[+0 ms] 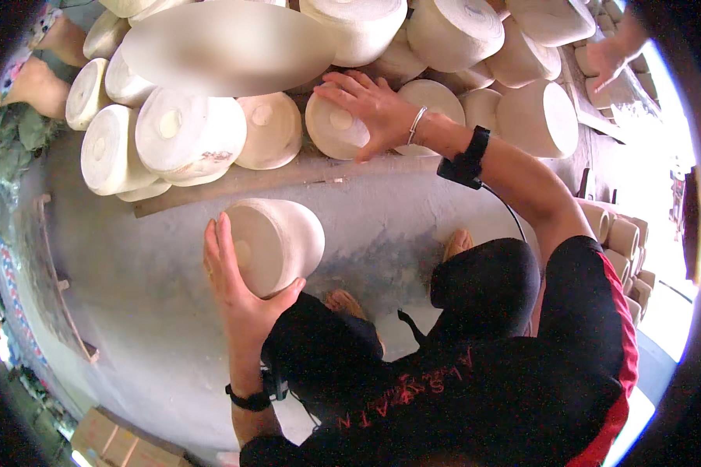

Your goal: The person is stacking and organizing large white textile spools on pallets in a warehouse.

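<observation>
One cream drum [284, 237] is in the left hand [255, 284], fingers and thumb clamped on opposite sides above the grey floor [163, 280]. The right hand [350, 117], fingers spread apart, lies on a second drum [324, 128] ahead. Left of that hand, three large drums [187, 132] face forward in the pile; the overlapping ones behind cannot be counted. One wooden board [234, 183] runs beneath this row. Below and left of the left hand is one cardboard box [105, 444], its contents not visible. One co-worker's hand [609, 58] is farther right of the right hand.
</observation>
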A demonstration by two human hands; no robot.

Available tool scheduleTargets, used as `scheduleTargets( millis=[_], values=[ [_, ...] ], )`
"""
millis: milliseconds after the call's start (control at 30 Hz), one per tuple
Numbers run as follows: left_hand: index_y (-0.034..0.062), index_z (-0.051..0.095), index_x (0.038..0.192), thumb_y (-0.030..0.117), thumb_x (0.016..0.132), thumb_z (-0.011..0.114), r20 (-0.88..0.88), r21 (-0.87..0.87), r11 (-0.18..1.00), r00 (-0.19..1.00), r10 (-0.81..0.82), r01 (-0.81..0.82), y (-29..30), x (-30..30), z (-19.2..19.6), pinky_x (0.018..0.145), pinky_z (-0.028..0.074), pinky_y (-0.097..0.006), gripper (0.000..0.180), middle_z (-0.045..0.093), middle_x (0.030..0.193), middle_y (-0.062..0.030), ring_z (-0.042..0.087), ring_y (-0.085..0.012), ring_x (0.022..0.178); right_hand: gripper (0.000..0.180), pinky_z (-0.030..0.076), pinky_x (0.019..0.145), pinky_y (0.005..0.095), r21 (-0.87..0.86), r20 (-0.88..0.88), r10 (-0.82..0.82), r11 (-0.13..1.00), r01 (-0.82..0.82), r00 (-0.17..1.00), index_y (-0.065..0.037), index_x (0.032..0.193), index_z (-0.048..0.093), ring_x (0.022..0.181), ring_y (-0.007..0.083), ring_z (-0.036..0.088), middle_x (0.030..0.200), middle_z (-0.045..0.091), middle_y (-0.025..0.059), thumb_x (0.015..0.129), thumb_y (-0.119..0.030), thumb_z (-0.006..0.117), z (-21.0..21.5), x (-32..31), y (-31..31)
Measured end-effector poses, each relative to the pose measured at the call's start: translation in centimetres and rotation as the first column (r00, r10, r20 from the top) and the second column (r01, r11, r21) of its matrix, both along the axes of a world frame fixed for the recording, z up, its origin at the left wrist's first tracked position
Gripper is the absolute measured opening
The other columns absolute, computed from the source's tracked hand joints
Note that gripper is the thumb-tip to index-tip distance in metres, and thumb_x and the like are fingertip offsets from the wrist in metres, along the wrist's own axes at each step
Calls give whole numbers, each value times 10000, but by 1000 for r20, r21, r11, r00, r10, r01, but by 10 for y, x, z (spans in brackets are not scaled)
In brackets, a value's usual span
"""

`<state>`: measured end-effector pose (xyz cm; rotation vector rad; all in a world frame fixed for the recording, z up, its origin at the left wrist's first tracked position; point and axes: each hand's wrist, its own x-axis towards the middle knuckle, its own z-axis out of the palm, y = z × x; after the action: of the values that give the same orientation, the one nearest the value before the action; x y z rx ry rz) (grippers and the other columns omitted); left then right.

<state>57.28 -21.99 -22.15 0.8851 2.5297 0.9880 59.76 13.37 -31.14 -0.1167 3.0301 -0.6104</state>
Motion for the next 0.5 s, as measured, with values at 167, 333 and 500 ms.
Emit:
scheduleTargets(
  millis=[167,333,500],
  values=[
    [101,238,1549,186,552,858,-5,-14,998,998,-56,56,9,-5,4,1164,256,-516,1176,269,1562,-219,301,-396,1424,1288,360,1016,612,-26,-30,-15,1000,14,999,-167,1528,280,1379,403,328,1544,286,150,412,-347,896,-2,-3,3],
    [97,247,1544,235,555,882,12,-15,996,996,-91,91,26,-5,5,1128,287,-538,1184,251,1556,-230,314,-422,1395,1348,389,952,656,-54,-107,-30,998,24,994,-199,1518,307,1368,406,352,1520,331,166,346,-416,936,-12,-1,2],
    [91,228,1550,212,559,872,38,-10,984,983,-178,179,46,-3,3,1168,243,-522,1187,241,1574,-214,287,-392,1431,1321,406,927,636,-73,-142,-70,996,60,987,-201,1497,345,1349,411,375,1507,357,157,341,-463,929,-16,5,4]
  ],
)
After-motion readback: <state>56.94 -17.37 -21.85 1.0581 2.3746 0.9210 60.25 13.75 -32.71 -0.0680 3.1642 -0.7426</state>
